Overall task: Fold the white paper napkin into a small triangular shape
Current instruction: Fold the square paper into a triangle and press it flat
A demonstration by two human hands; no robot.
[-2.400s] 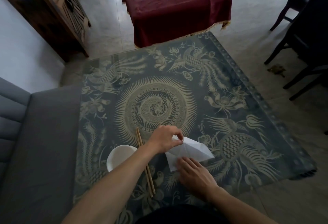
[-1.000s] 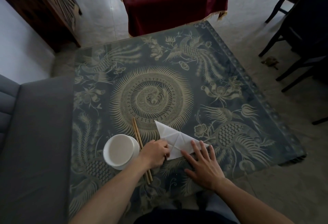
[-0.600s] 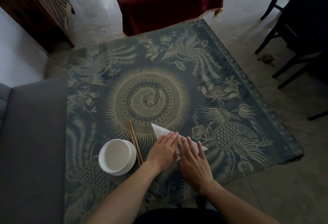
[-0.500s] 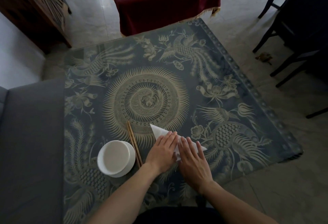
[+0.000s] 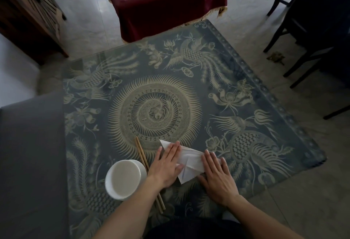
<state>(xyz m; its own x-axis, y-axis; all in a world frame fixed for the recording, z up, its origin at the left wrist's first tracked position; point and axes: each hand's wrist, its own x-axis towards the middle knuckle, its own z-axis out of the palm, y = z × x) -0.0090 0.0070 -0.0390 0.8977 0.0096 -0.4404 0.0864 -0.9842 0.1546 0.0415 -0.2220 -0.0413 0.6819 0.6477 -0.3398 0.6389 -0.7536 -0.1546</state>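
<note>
1. Both hands are down flat on the white napkin (image 5: 191,160), which lies folded on the patterned table (image 5: 246,79) near the person's edge.
2. The left hand (image 5: 167,164) covers the napkin's left part, fingers straight and held together, palm pressing the paper; one pointed corner of the napkin pokes out beyond the fingertips.
3. The right hand (image 5: 217,176) presses the right part, fingers straight and slightly spread, nothing gripped.
4. Between the two hands a bare stretch of paper shows, with crease lines and a lower corner pointing toward the person.
5. Just left of the left hand lie the wooden chopsticks (image 5: 144,160), side by side; the left wrist crosses over them.
6. A white bowl (image 5: 125,179) sits right beside the chopsticks on their left, touching or nearly so; I can't tell which.
7. Grey sofa (image 5: 30,153) along the left edge of the table, a table under a dark red cloth (image 5: 162,0) beyond the far end, dark chairs (image 5: 310,26) off to the right.
</note>
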